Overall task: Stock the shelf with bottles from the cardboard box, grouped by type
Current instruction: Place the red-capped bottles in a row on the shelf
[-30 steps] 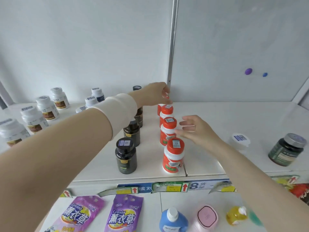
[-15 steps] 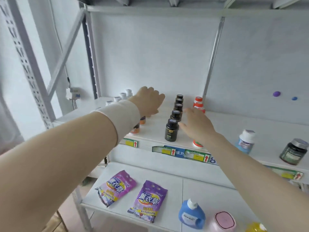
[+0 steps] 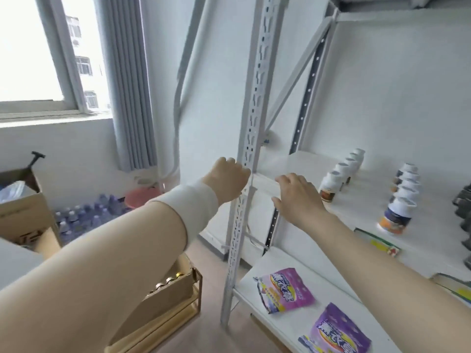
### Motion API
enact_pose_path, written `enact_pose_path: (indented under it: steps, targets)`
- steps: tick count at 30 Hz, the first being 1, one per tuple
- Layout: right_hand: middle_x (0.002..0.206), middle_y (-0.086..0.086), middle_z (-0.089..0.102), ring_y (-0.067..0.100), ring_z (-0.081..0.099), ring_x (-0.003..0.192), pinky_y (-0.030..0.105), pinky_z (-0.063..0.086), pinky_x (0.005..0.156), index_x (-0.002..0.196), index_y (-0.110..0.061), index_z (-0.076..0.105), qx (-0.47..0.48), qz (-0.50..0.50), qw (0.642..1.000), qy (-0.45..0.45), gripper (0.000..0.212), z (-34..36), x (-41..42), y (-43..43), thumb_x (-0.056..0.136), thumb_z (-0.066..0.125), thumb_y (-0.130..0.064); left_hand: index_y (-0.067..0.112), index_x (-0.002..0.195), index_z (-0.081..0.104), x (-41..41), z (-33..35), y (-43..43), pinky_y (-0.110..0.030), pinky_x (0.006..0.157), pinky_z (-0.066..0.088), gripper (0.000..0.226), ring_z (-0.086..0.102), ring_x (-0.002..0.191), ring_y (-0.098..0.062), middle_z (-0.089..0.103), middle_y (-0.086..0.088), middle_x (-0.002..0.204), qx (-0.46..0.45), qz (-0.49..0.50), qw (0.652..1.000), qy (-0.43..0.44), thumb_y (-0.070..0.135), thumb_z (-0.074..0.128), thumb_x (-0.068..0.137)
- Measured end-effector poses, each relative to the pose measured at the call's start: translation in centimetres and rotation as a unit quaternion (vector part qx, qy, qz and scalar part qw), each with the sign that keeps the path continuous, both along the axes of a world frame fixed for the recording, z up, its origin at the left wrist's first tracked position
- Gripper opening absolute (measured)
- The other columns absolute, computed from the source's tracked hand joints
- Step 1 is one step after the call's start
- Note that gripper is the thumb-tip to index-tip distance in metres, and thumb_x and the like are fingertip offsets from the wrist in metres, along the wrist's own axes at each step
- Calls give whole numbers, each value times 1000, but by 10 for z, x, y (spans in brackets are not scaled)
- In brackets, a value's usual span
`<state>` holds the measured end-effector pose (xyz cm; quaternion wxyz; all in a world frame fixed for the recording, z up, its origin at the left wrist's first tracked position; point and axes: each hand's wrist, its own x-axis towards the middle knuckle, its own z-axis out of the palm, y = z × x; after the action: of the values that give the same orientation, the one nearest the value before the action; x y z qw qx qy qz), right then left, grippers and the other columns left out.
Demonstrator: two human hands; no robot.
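My left hand [image 3: 228,180], with a white cuff on the wrist, hovers empty in front of the shelf's grey front post [image 3: 251,138], fingers loosely bent. Just right of it my right hand [image 3: 297,197] is spread and empty over the left end of the white shelf [image 3: 288,163]. On the shelf stand a row of white bottles with brown labels [image 3: 331,186], a row of white-capped bottles with blue and orange labels [image 3: 398,215] and dark bottles [image 3: 464,200] at the right edge. Below my left forearm an open cardboard box [image 3: 169,293] shows gold bottle caps [image 3: 166,280].
Two purple pouches [image 3: 286,289] [image 3: 339,329] lie on the lower shelf. A second cardboard box [image 3: 24,207] stands at the left. Packs of water bottles [image 3: 84,215] and a pink stool [image 3: 145,194] sit on the floor under the window and grey curtain [image 3: 130,85].
The view has swung left, away from the orange-capped and dark bottles toward the shelf's left end, the window and the boxes. Both hands have moved left with it, still empty.
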<state>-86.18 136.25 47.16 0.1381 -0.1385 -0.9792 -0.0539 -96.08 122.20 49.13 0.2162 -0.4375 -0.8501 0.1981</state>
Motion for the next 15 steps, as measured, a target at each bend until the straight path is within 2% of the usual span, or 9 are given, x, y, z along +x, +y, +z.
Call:
enact_pose_path:
  steps: [7,15]
  targets:
    - [137,12,42,28,38,127,37,34,104,135,-9,36,-20,89,990,-110,47,-89,-138,-107,94,43,-32,9,126,45,-115,-104,-146,-34,90,42,35,53,114,-27,56,-9,124,-13,128,983,-133,22,47,94]
    - [137,11,43,26,38,127,36,31,106,133,-10,36,-29,165,957,-236,44,-208,-266,-170,94,43,-29,9,127,45,-218,-227,-231,-36,91,43,45,51,117,-27,55,-9,127,-21,257,929,-266,34,52,91]
